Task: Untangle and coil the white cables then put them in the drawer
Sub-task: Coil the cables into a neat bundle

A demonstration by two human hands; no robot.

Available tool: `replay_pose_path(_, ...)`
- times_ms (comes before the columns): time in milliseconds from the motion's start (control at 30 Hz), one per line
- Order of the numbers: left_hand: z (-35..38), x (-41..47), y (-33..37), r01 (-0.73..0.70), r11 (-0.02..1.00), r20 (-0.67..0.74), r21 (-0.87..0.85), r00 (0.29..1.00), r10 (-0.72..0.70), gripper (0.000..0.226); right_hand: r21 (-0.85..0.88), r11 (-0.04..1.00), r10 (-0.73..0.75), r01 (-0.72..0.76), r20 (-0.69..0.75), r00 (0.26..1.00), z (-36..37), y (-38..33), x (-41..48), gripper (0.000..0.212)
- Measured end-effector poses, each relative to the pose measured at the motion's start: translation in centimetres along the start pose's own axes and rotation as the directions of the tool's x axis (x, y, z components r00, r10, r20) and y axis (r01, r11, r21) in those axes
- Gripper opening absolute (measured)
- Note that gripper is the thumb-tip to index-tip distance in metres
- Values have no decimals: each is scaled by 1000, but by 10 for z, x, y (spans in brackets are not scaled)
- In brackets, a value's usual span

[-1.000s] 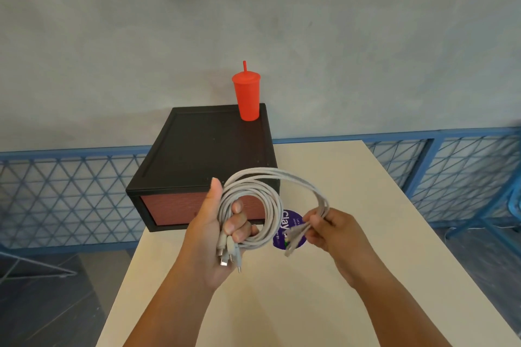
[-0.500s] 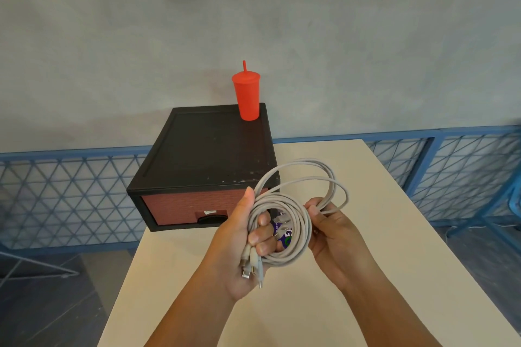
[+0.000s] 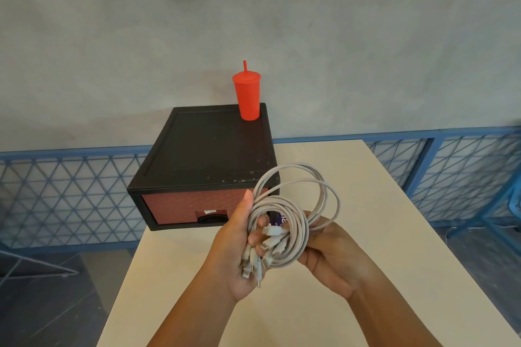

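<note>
Gripping looped white cables [image 3: 284, 214], left hand [image 3: 239, 251], right hand [image 3: 332, 253]

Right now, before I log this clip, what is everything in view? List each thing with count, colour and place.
white cables: one coiled bundle, white, held above the table in both hands, plug ends hanging at the left palm
drawer box: one, black with a reddish closed front, far left of the table
cup with straw: one, red, upright on the box's back right corner
sticker: one, purple, seen through the coil
table: one, cream
railing: blue mesh, behind the table
left hand: grip closed on the coil
right hand: grip on the loops
</note>
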State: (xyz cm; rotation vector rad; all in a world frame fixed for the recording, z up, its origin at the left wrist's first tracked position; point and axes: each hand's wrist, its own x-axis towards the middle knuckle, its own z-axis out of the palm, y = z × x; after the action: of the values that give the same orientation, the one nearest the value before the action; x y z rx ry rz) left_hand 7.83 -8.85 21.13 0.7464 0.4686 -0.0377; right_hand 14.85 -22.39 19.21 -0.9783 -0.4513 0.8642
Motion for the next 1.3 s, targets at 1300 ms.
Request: replay_pose_path(1300, -7, 5, -23, -519, 224, 294, 825, 732, 614, 46, 375, 891, 350, -255, -211, 913, 28, 24, 7, 17)
